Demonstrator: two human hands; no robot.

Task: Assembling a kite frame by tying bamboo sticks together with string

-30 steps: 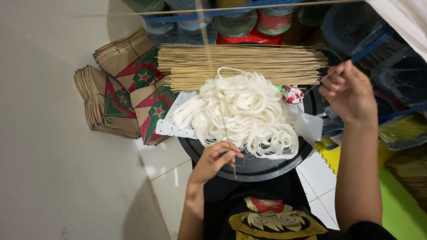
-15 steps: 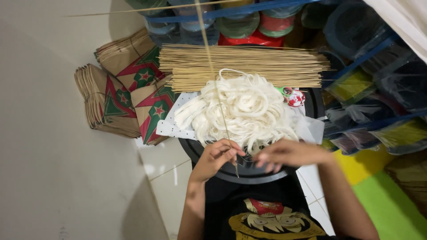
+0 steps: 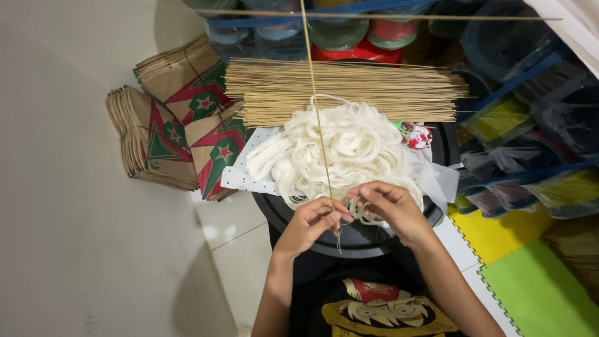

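We note the left hand (image 3: pixel 312 219) pinching a thin bamboo stick (image 3: pixel 317 112) near its lower end, thumb and fingers closed on it. The stick rises from the hand toward the far side, crossing the heap of white string (image 3: pixel 340 150), and meets a second thin stick (image 3: pixel 374 15) lying crosswise at the far edge of the view.

The right hand (image 3: pixel 390 209) sits just beside the left, fingers curled around strands of the white string at the near edge of the heap; we read it as gripping string, though the exact strand is too fine to tell.

The string heap rests on white sheets over a round black tray (image 3: pixel 355 237), directly in front of the person. Beyond it lies a bundle of bamboo sticks (image 3: pixel 349 90), laid left to right. A small red and white object (image 3: pixel 417 136) sits at the right of the heap. Stacks of brown paper pieces with red and green star patterns (image 3: pixel 178 134) lie to the left. Foam floor mats (image 3: pixel 530 274), yellow and green, lie at near right.
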